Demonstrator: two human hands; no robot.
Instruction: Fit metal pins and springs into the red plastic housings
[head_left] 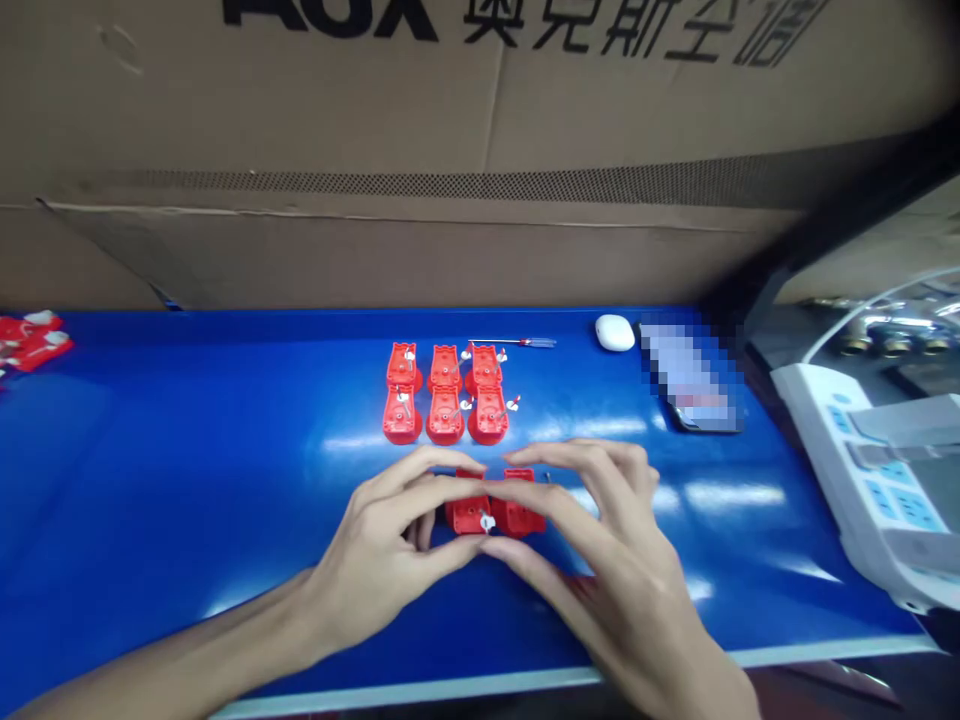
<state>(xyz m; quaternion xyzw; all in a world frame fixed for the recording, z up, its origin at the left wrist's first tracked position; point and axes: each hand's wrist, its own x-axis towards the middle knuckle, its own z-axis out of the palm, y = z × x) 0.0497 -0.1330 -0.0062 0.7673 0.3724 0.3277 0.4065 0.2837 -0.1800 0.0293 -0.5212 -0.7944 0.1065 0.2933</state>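
Observation:
My left hand [405, 520] and my right hand [607, 530] come together low over the blue table, fingers spread and curved, with fingertips meeting or nearly meeting. Seen between and below the fingers are two red plastic housings, a left one [471, 515] with a small white piece at its front and a right one [523, 515]. The fingers partly cover both; neither appears gripped, though contact is hard to judge. Beyond the hands, several similar red housings [445, 402] stand in two rows, with small white pieces and thin metal pins on or beside them.
A thin screwdriver [532, 343] lies behind the rows. Further right are a white rounded case [615, 333], a phone [697, 385] and a white power strip [862, 450]. More red parts [34, 345] lie at far left. A cardboard wall [375, 260] closes off the table's back.

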